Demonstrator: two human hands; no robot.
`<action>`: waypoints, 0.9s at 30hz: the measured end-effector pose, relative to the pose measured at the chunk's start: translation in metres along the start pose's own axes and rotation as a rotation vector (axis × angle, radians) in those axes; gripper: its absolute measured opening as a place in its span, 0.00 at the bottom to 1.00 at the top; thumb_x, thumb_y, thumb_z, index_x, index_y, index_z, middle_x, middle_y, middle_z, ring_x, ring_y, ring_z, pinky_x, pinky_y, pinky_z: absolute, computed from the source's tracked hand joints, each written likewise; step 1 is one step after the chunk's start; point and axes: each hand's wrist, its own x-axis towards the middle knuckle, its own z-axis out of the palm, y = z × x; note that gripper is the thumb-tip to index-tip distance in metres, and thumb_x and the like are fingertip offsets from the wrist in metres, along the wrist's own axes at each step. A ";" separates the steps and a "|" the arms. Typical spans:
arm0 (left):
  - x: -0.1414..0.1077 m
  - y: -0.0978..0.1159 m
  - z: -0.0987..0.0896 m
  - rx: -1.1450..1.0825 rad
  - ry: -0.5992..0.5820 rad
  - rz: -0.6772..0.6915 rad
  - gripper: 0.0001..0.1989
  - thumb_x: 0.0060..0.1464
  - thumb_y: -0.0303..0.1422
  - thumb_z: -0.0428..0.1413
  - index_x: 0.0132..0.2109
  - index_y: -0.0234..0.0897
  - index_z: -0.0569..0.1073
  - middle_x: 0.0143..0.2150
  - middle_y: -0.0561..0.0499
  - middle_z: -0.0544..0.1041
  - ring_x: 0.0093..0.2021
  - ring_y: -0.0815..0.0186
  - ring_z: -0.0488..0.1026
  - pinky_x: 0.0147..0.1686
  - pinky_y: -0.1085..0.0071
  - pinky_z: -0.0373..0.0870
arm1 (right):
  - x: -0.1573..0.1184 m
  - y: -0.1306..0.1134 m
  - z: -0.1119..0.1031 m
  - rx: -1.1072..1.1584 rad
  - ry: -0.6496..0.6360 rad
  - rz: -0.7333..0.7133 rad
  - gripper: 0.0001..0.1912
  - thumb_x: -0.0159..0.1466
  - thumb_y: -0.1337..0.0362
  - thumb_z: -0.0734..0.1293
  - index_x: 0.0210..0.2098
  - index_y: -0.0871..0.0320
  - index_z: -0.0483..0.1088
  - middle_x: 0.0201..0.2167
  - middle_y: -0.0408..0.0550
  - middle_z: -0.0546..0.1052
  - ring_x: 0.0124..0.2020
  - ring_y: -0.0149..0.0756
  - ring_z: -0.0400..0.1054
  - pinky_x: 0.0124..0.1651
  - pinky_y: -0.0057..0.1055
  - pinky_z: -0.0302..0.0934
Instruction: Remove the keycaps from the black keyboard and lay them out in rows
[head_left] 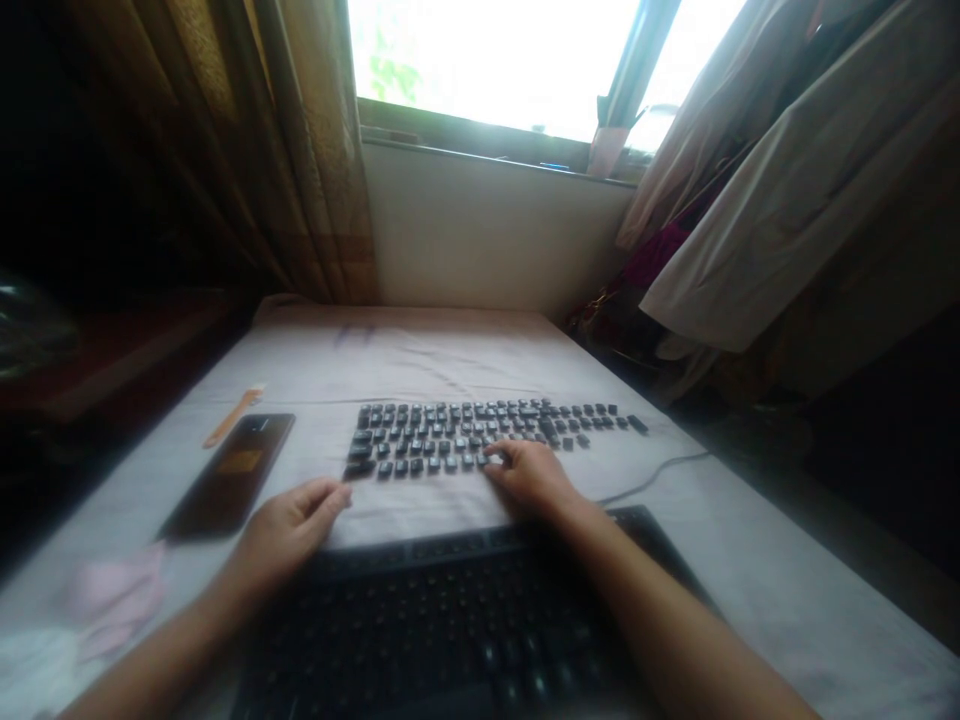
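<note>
Loose black keycaps [444,446] lie in rows on the pale cloth, laid out like a keyboard. My right hand [531,472] is over their near edge, thumb and index finger pinched at a keycap in the nearest row. At the near left corner of the rows, my left hand [304,512] rests with its fingers curled together; whether anything is between them is hidden. Below both hands lies a black keyboard [420,610], partly covered by my right forearm and blurred towards the bottom of the view.
A dark phone [217,480] and an orange strip-like tool [234,415] lie on the left. Nearer is a pink cloth [120,595]. A cable [649,480] crosses the covered surface [795,610] at right. Curtains [300,150] and hanging clothes [750,210] flank the window.
</note>
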 end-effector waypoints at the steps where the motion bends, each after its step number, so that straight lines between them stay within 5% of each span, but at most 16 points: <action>1: 0.000 0.000 0.000 0.001 0.001 -0.001 0.23 0.57 0.53 0.48 0.32 0.40 0.76 0.27 0.54 0.77 0.32 0.60 0.74 0.32 0.72 0.67 | 0.000 0.000 0.001 -0.007 -0.002 -0.002 0.14 0.60 0.60 0.69 0.46 0.50 0.79 0.37 0.47 0.83 0.40 0.41 0.76 0.44 0.32 0.65; 13: 0.000 0.002 -0.001 0.011 0.000 -0.010 0.23 0.56 0.52 0.48 0.32 0.40 0.77 0.26 0.55 0.77 0.30 0.61 0.73 0.32 0.72 0.67 | -0.008 0.013 -0.010 -0.040 -0.010 -0.029 0.16 0.62 0.63 0.66 0.48 0.52 0.79 0.45 0.51 0.82 0.47 0.45 0.75 0.49 0.34 0.65; 22: 0.000 0.001 0.001 0.012 0.019 -0.005 0.23 0.55 0.54 0.49 0.33 0.40 0.77 0.26 0.54 0.78 0.30 0.60 0.75 0.32 0.72 0.67 | -0.014 0.025 -0.016 0.135 0.051 -0.044 0.12 0.61 0.61 0.65 0.37 0.56 0.81 0.34 0.52 0.83 0.39 0.45 0.76 0.43 0.35 0.65; 27: 0.001 -0.004 0.001 0.002 0.040 -0.005 0.23 0.54 0.54 0.50 0.33 0.41 0.78 0.31 0.53 0.81 0.35 0.58 0.76 0.34 0.72 0.68 | -0.029 0.026 -0.042 0.474 0.199 -0.025 0.32 0.70 0.49 0.47 0.39 0.61 0.76 0.27 0.50 0.77 0.27 0.36 0.71 0.32 0.32 0.65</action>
